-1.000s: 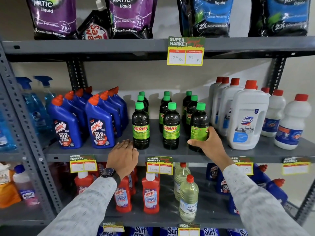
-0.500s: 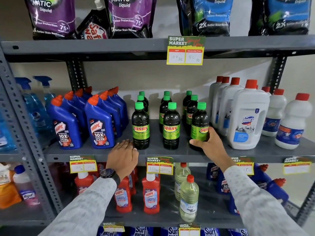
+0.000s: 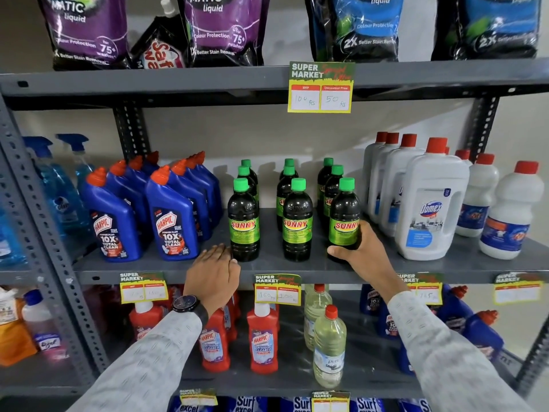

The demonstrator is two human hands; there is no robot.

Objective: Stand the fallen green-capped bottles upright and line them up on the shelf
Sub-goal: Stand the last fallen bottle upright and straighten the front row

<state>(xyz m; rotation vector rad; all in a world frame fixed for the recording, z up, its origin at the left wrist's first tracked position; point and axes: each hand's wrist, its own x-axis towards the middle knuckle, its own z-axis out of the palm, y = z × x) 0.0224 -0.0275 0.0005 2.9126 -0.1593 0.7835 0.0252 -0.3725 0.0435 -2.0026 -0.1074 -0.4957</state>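
Head view: the right hand (image 3: 361,257) gripped the front-right green-capped bottle (image 3: 344,217); the left hand (image 3: 214,270) lay flat, fingers extended, on the shelf (image 3: 445,267). Nine bottles stood upright.

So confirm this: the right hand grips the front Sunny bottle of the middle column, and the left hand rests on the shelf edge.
Wrong column. The head view shows the right hand gripping the front Sunny bottle of the rightmost column; the left hand does rest on the shelf edge.

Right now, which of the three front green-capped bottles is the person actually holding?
The rightmost front bottle: the right hand wraps its lower part. The middle front bottle and left front bottle stand untouched; the left hand rests on the shelf edge.
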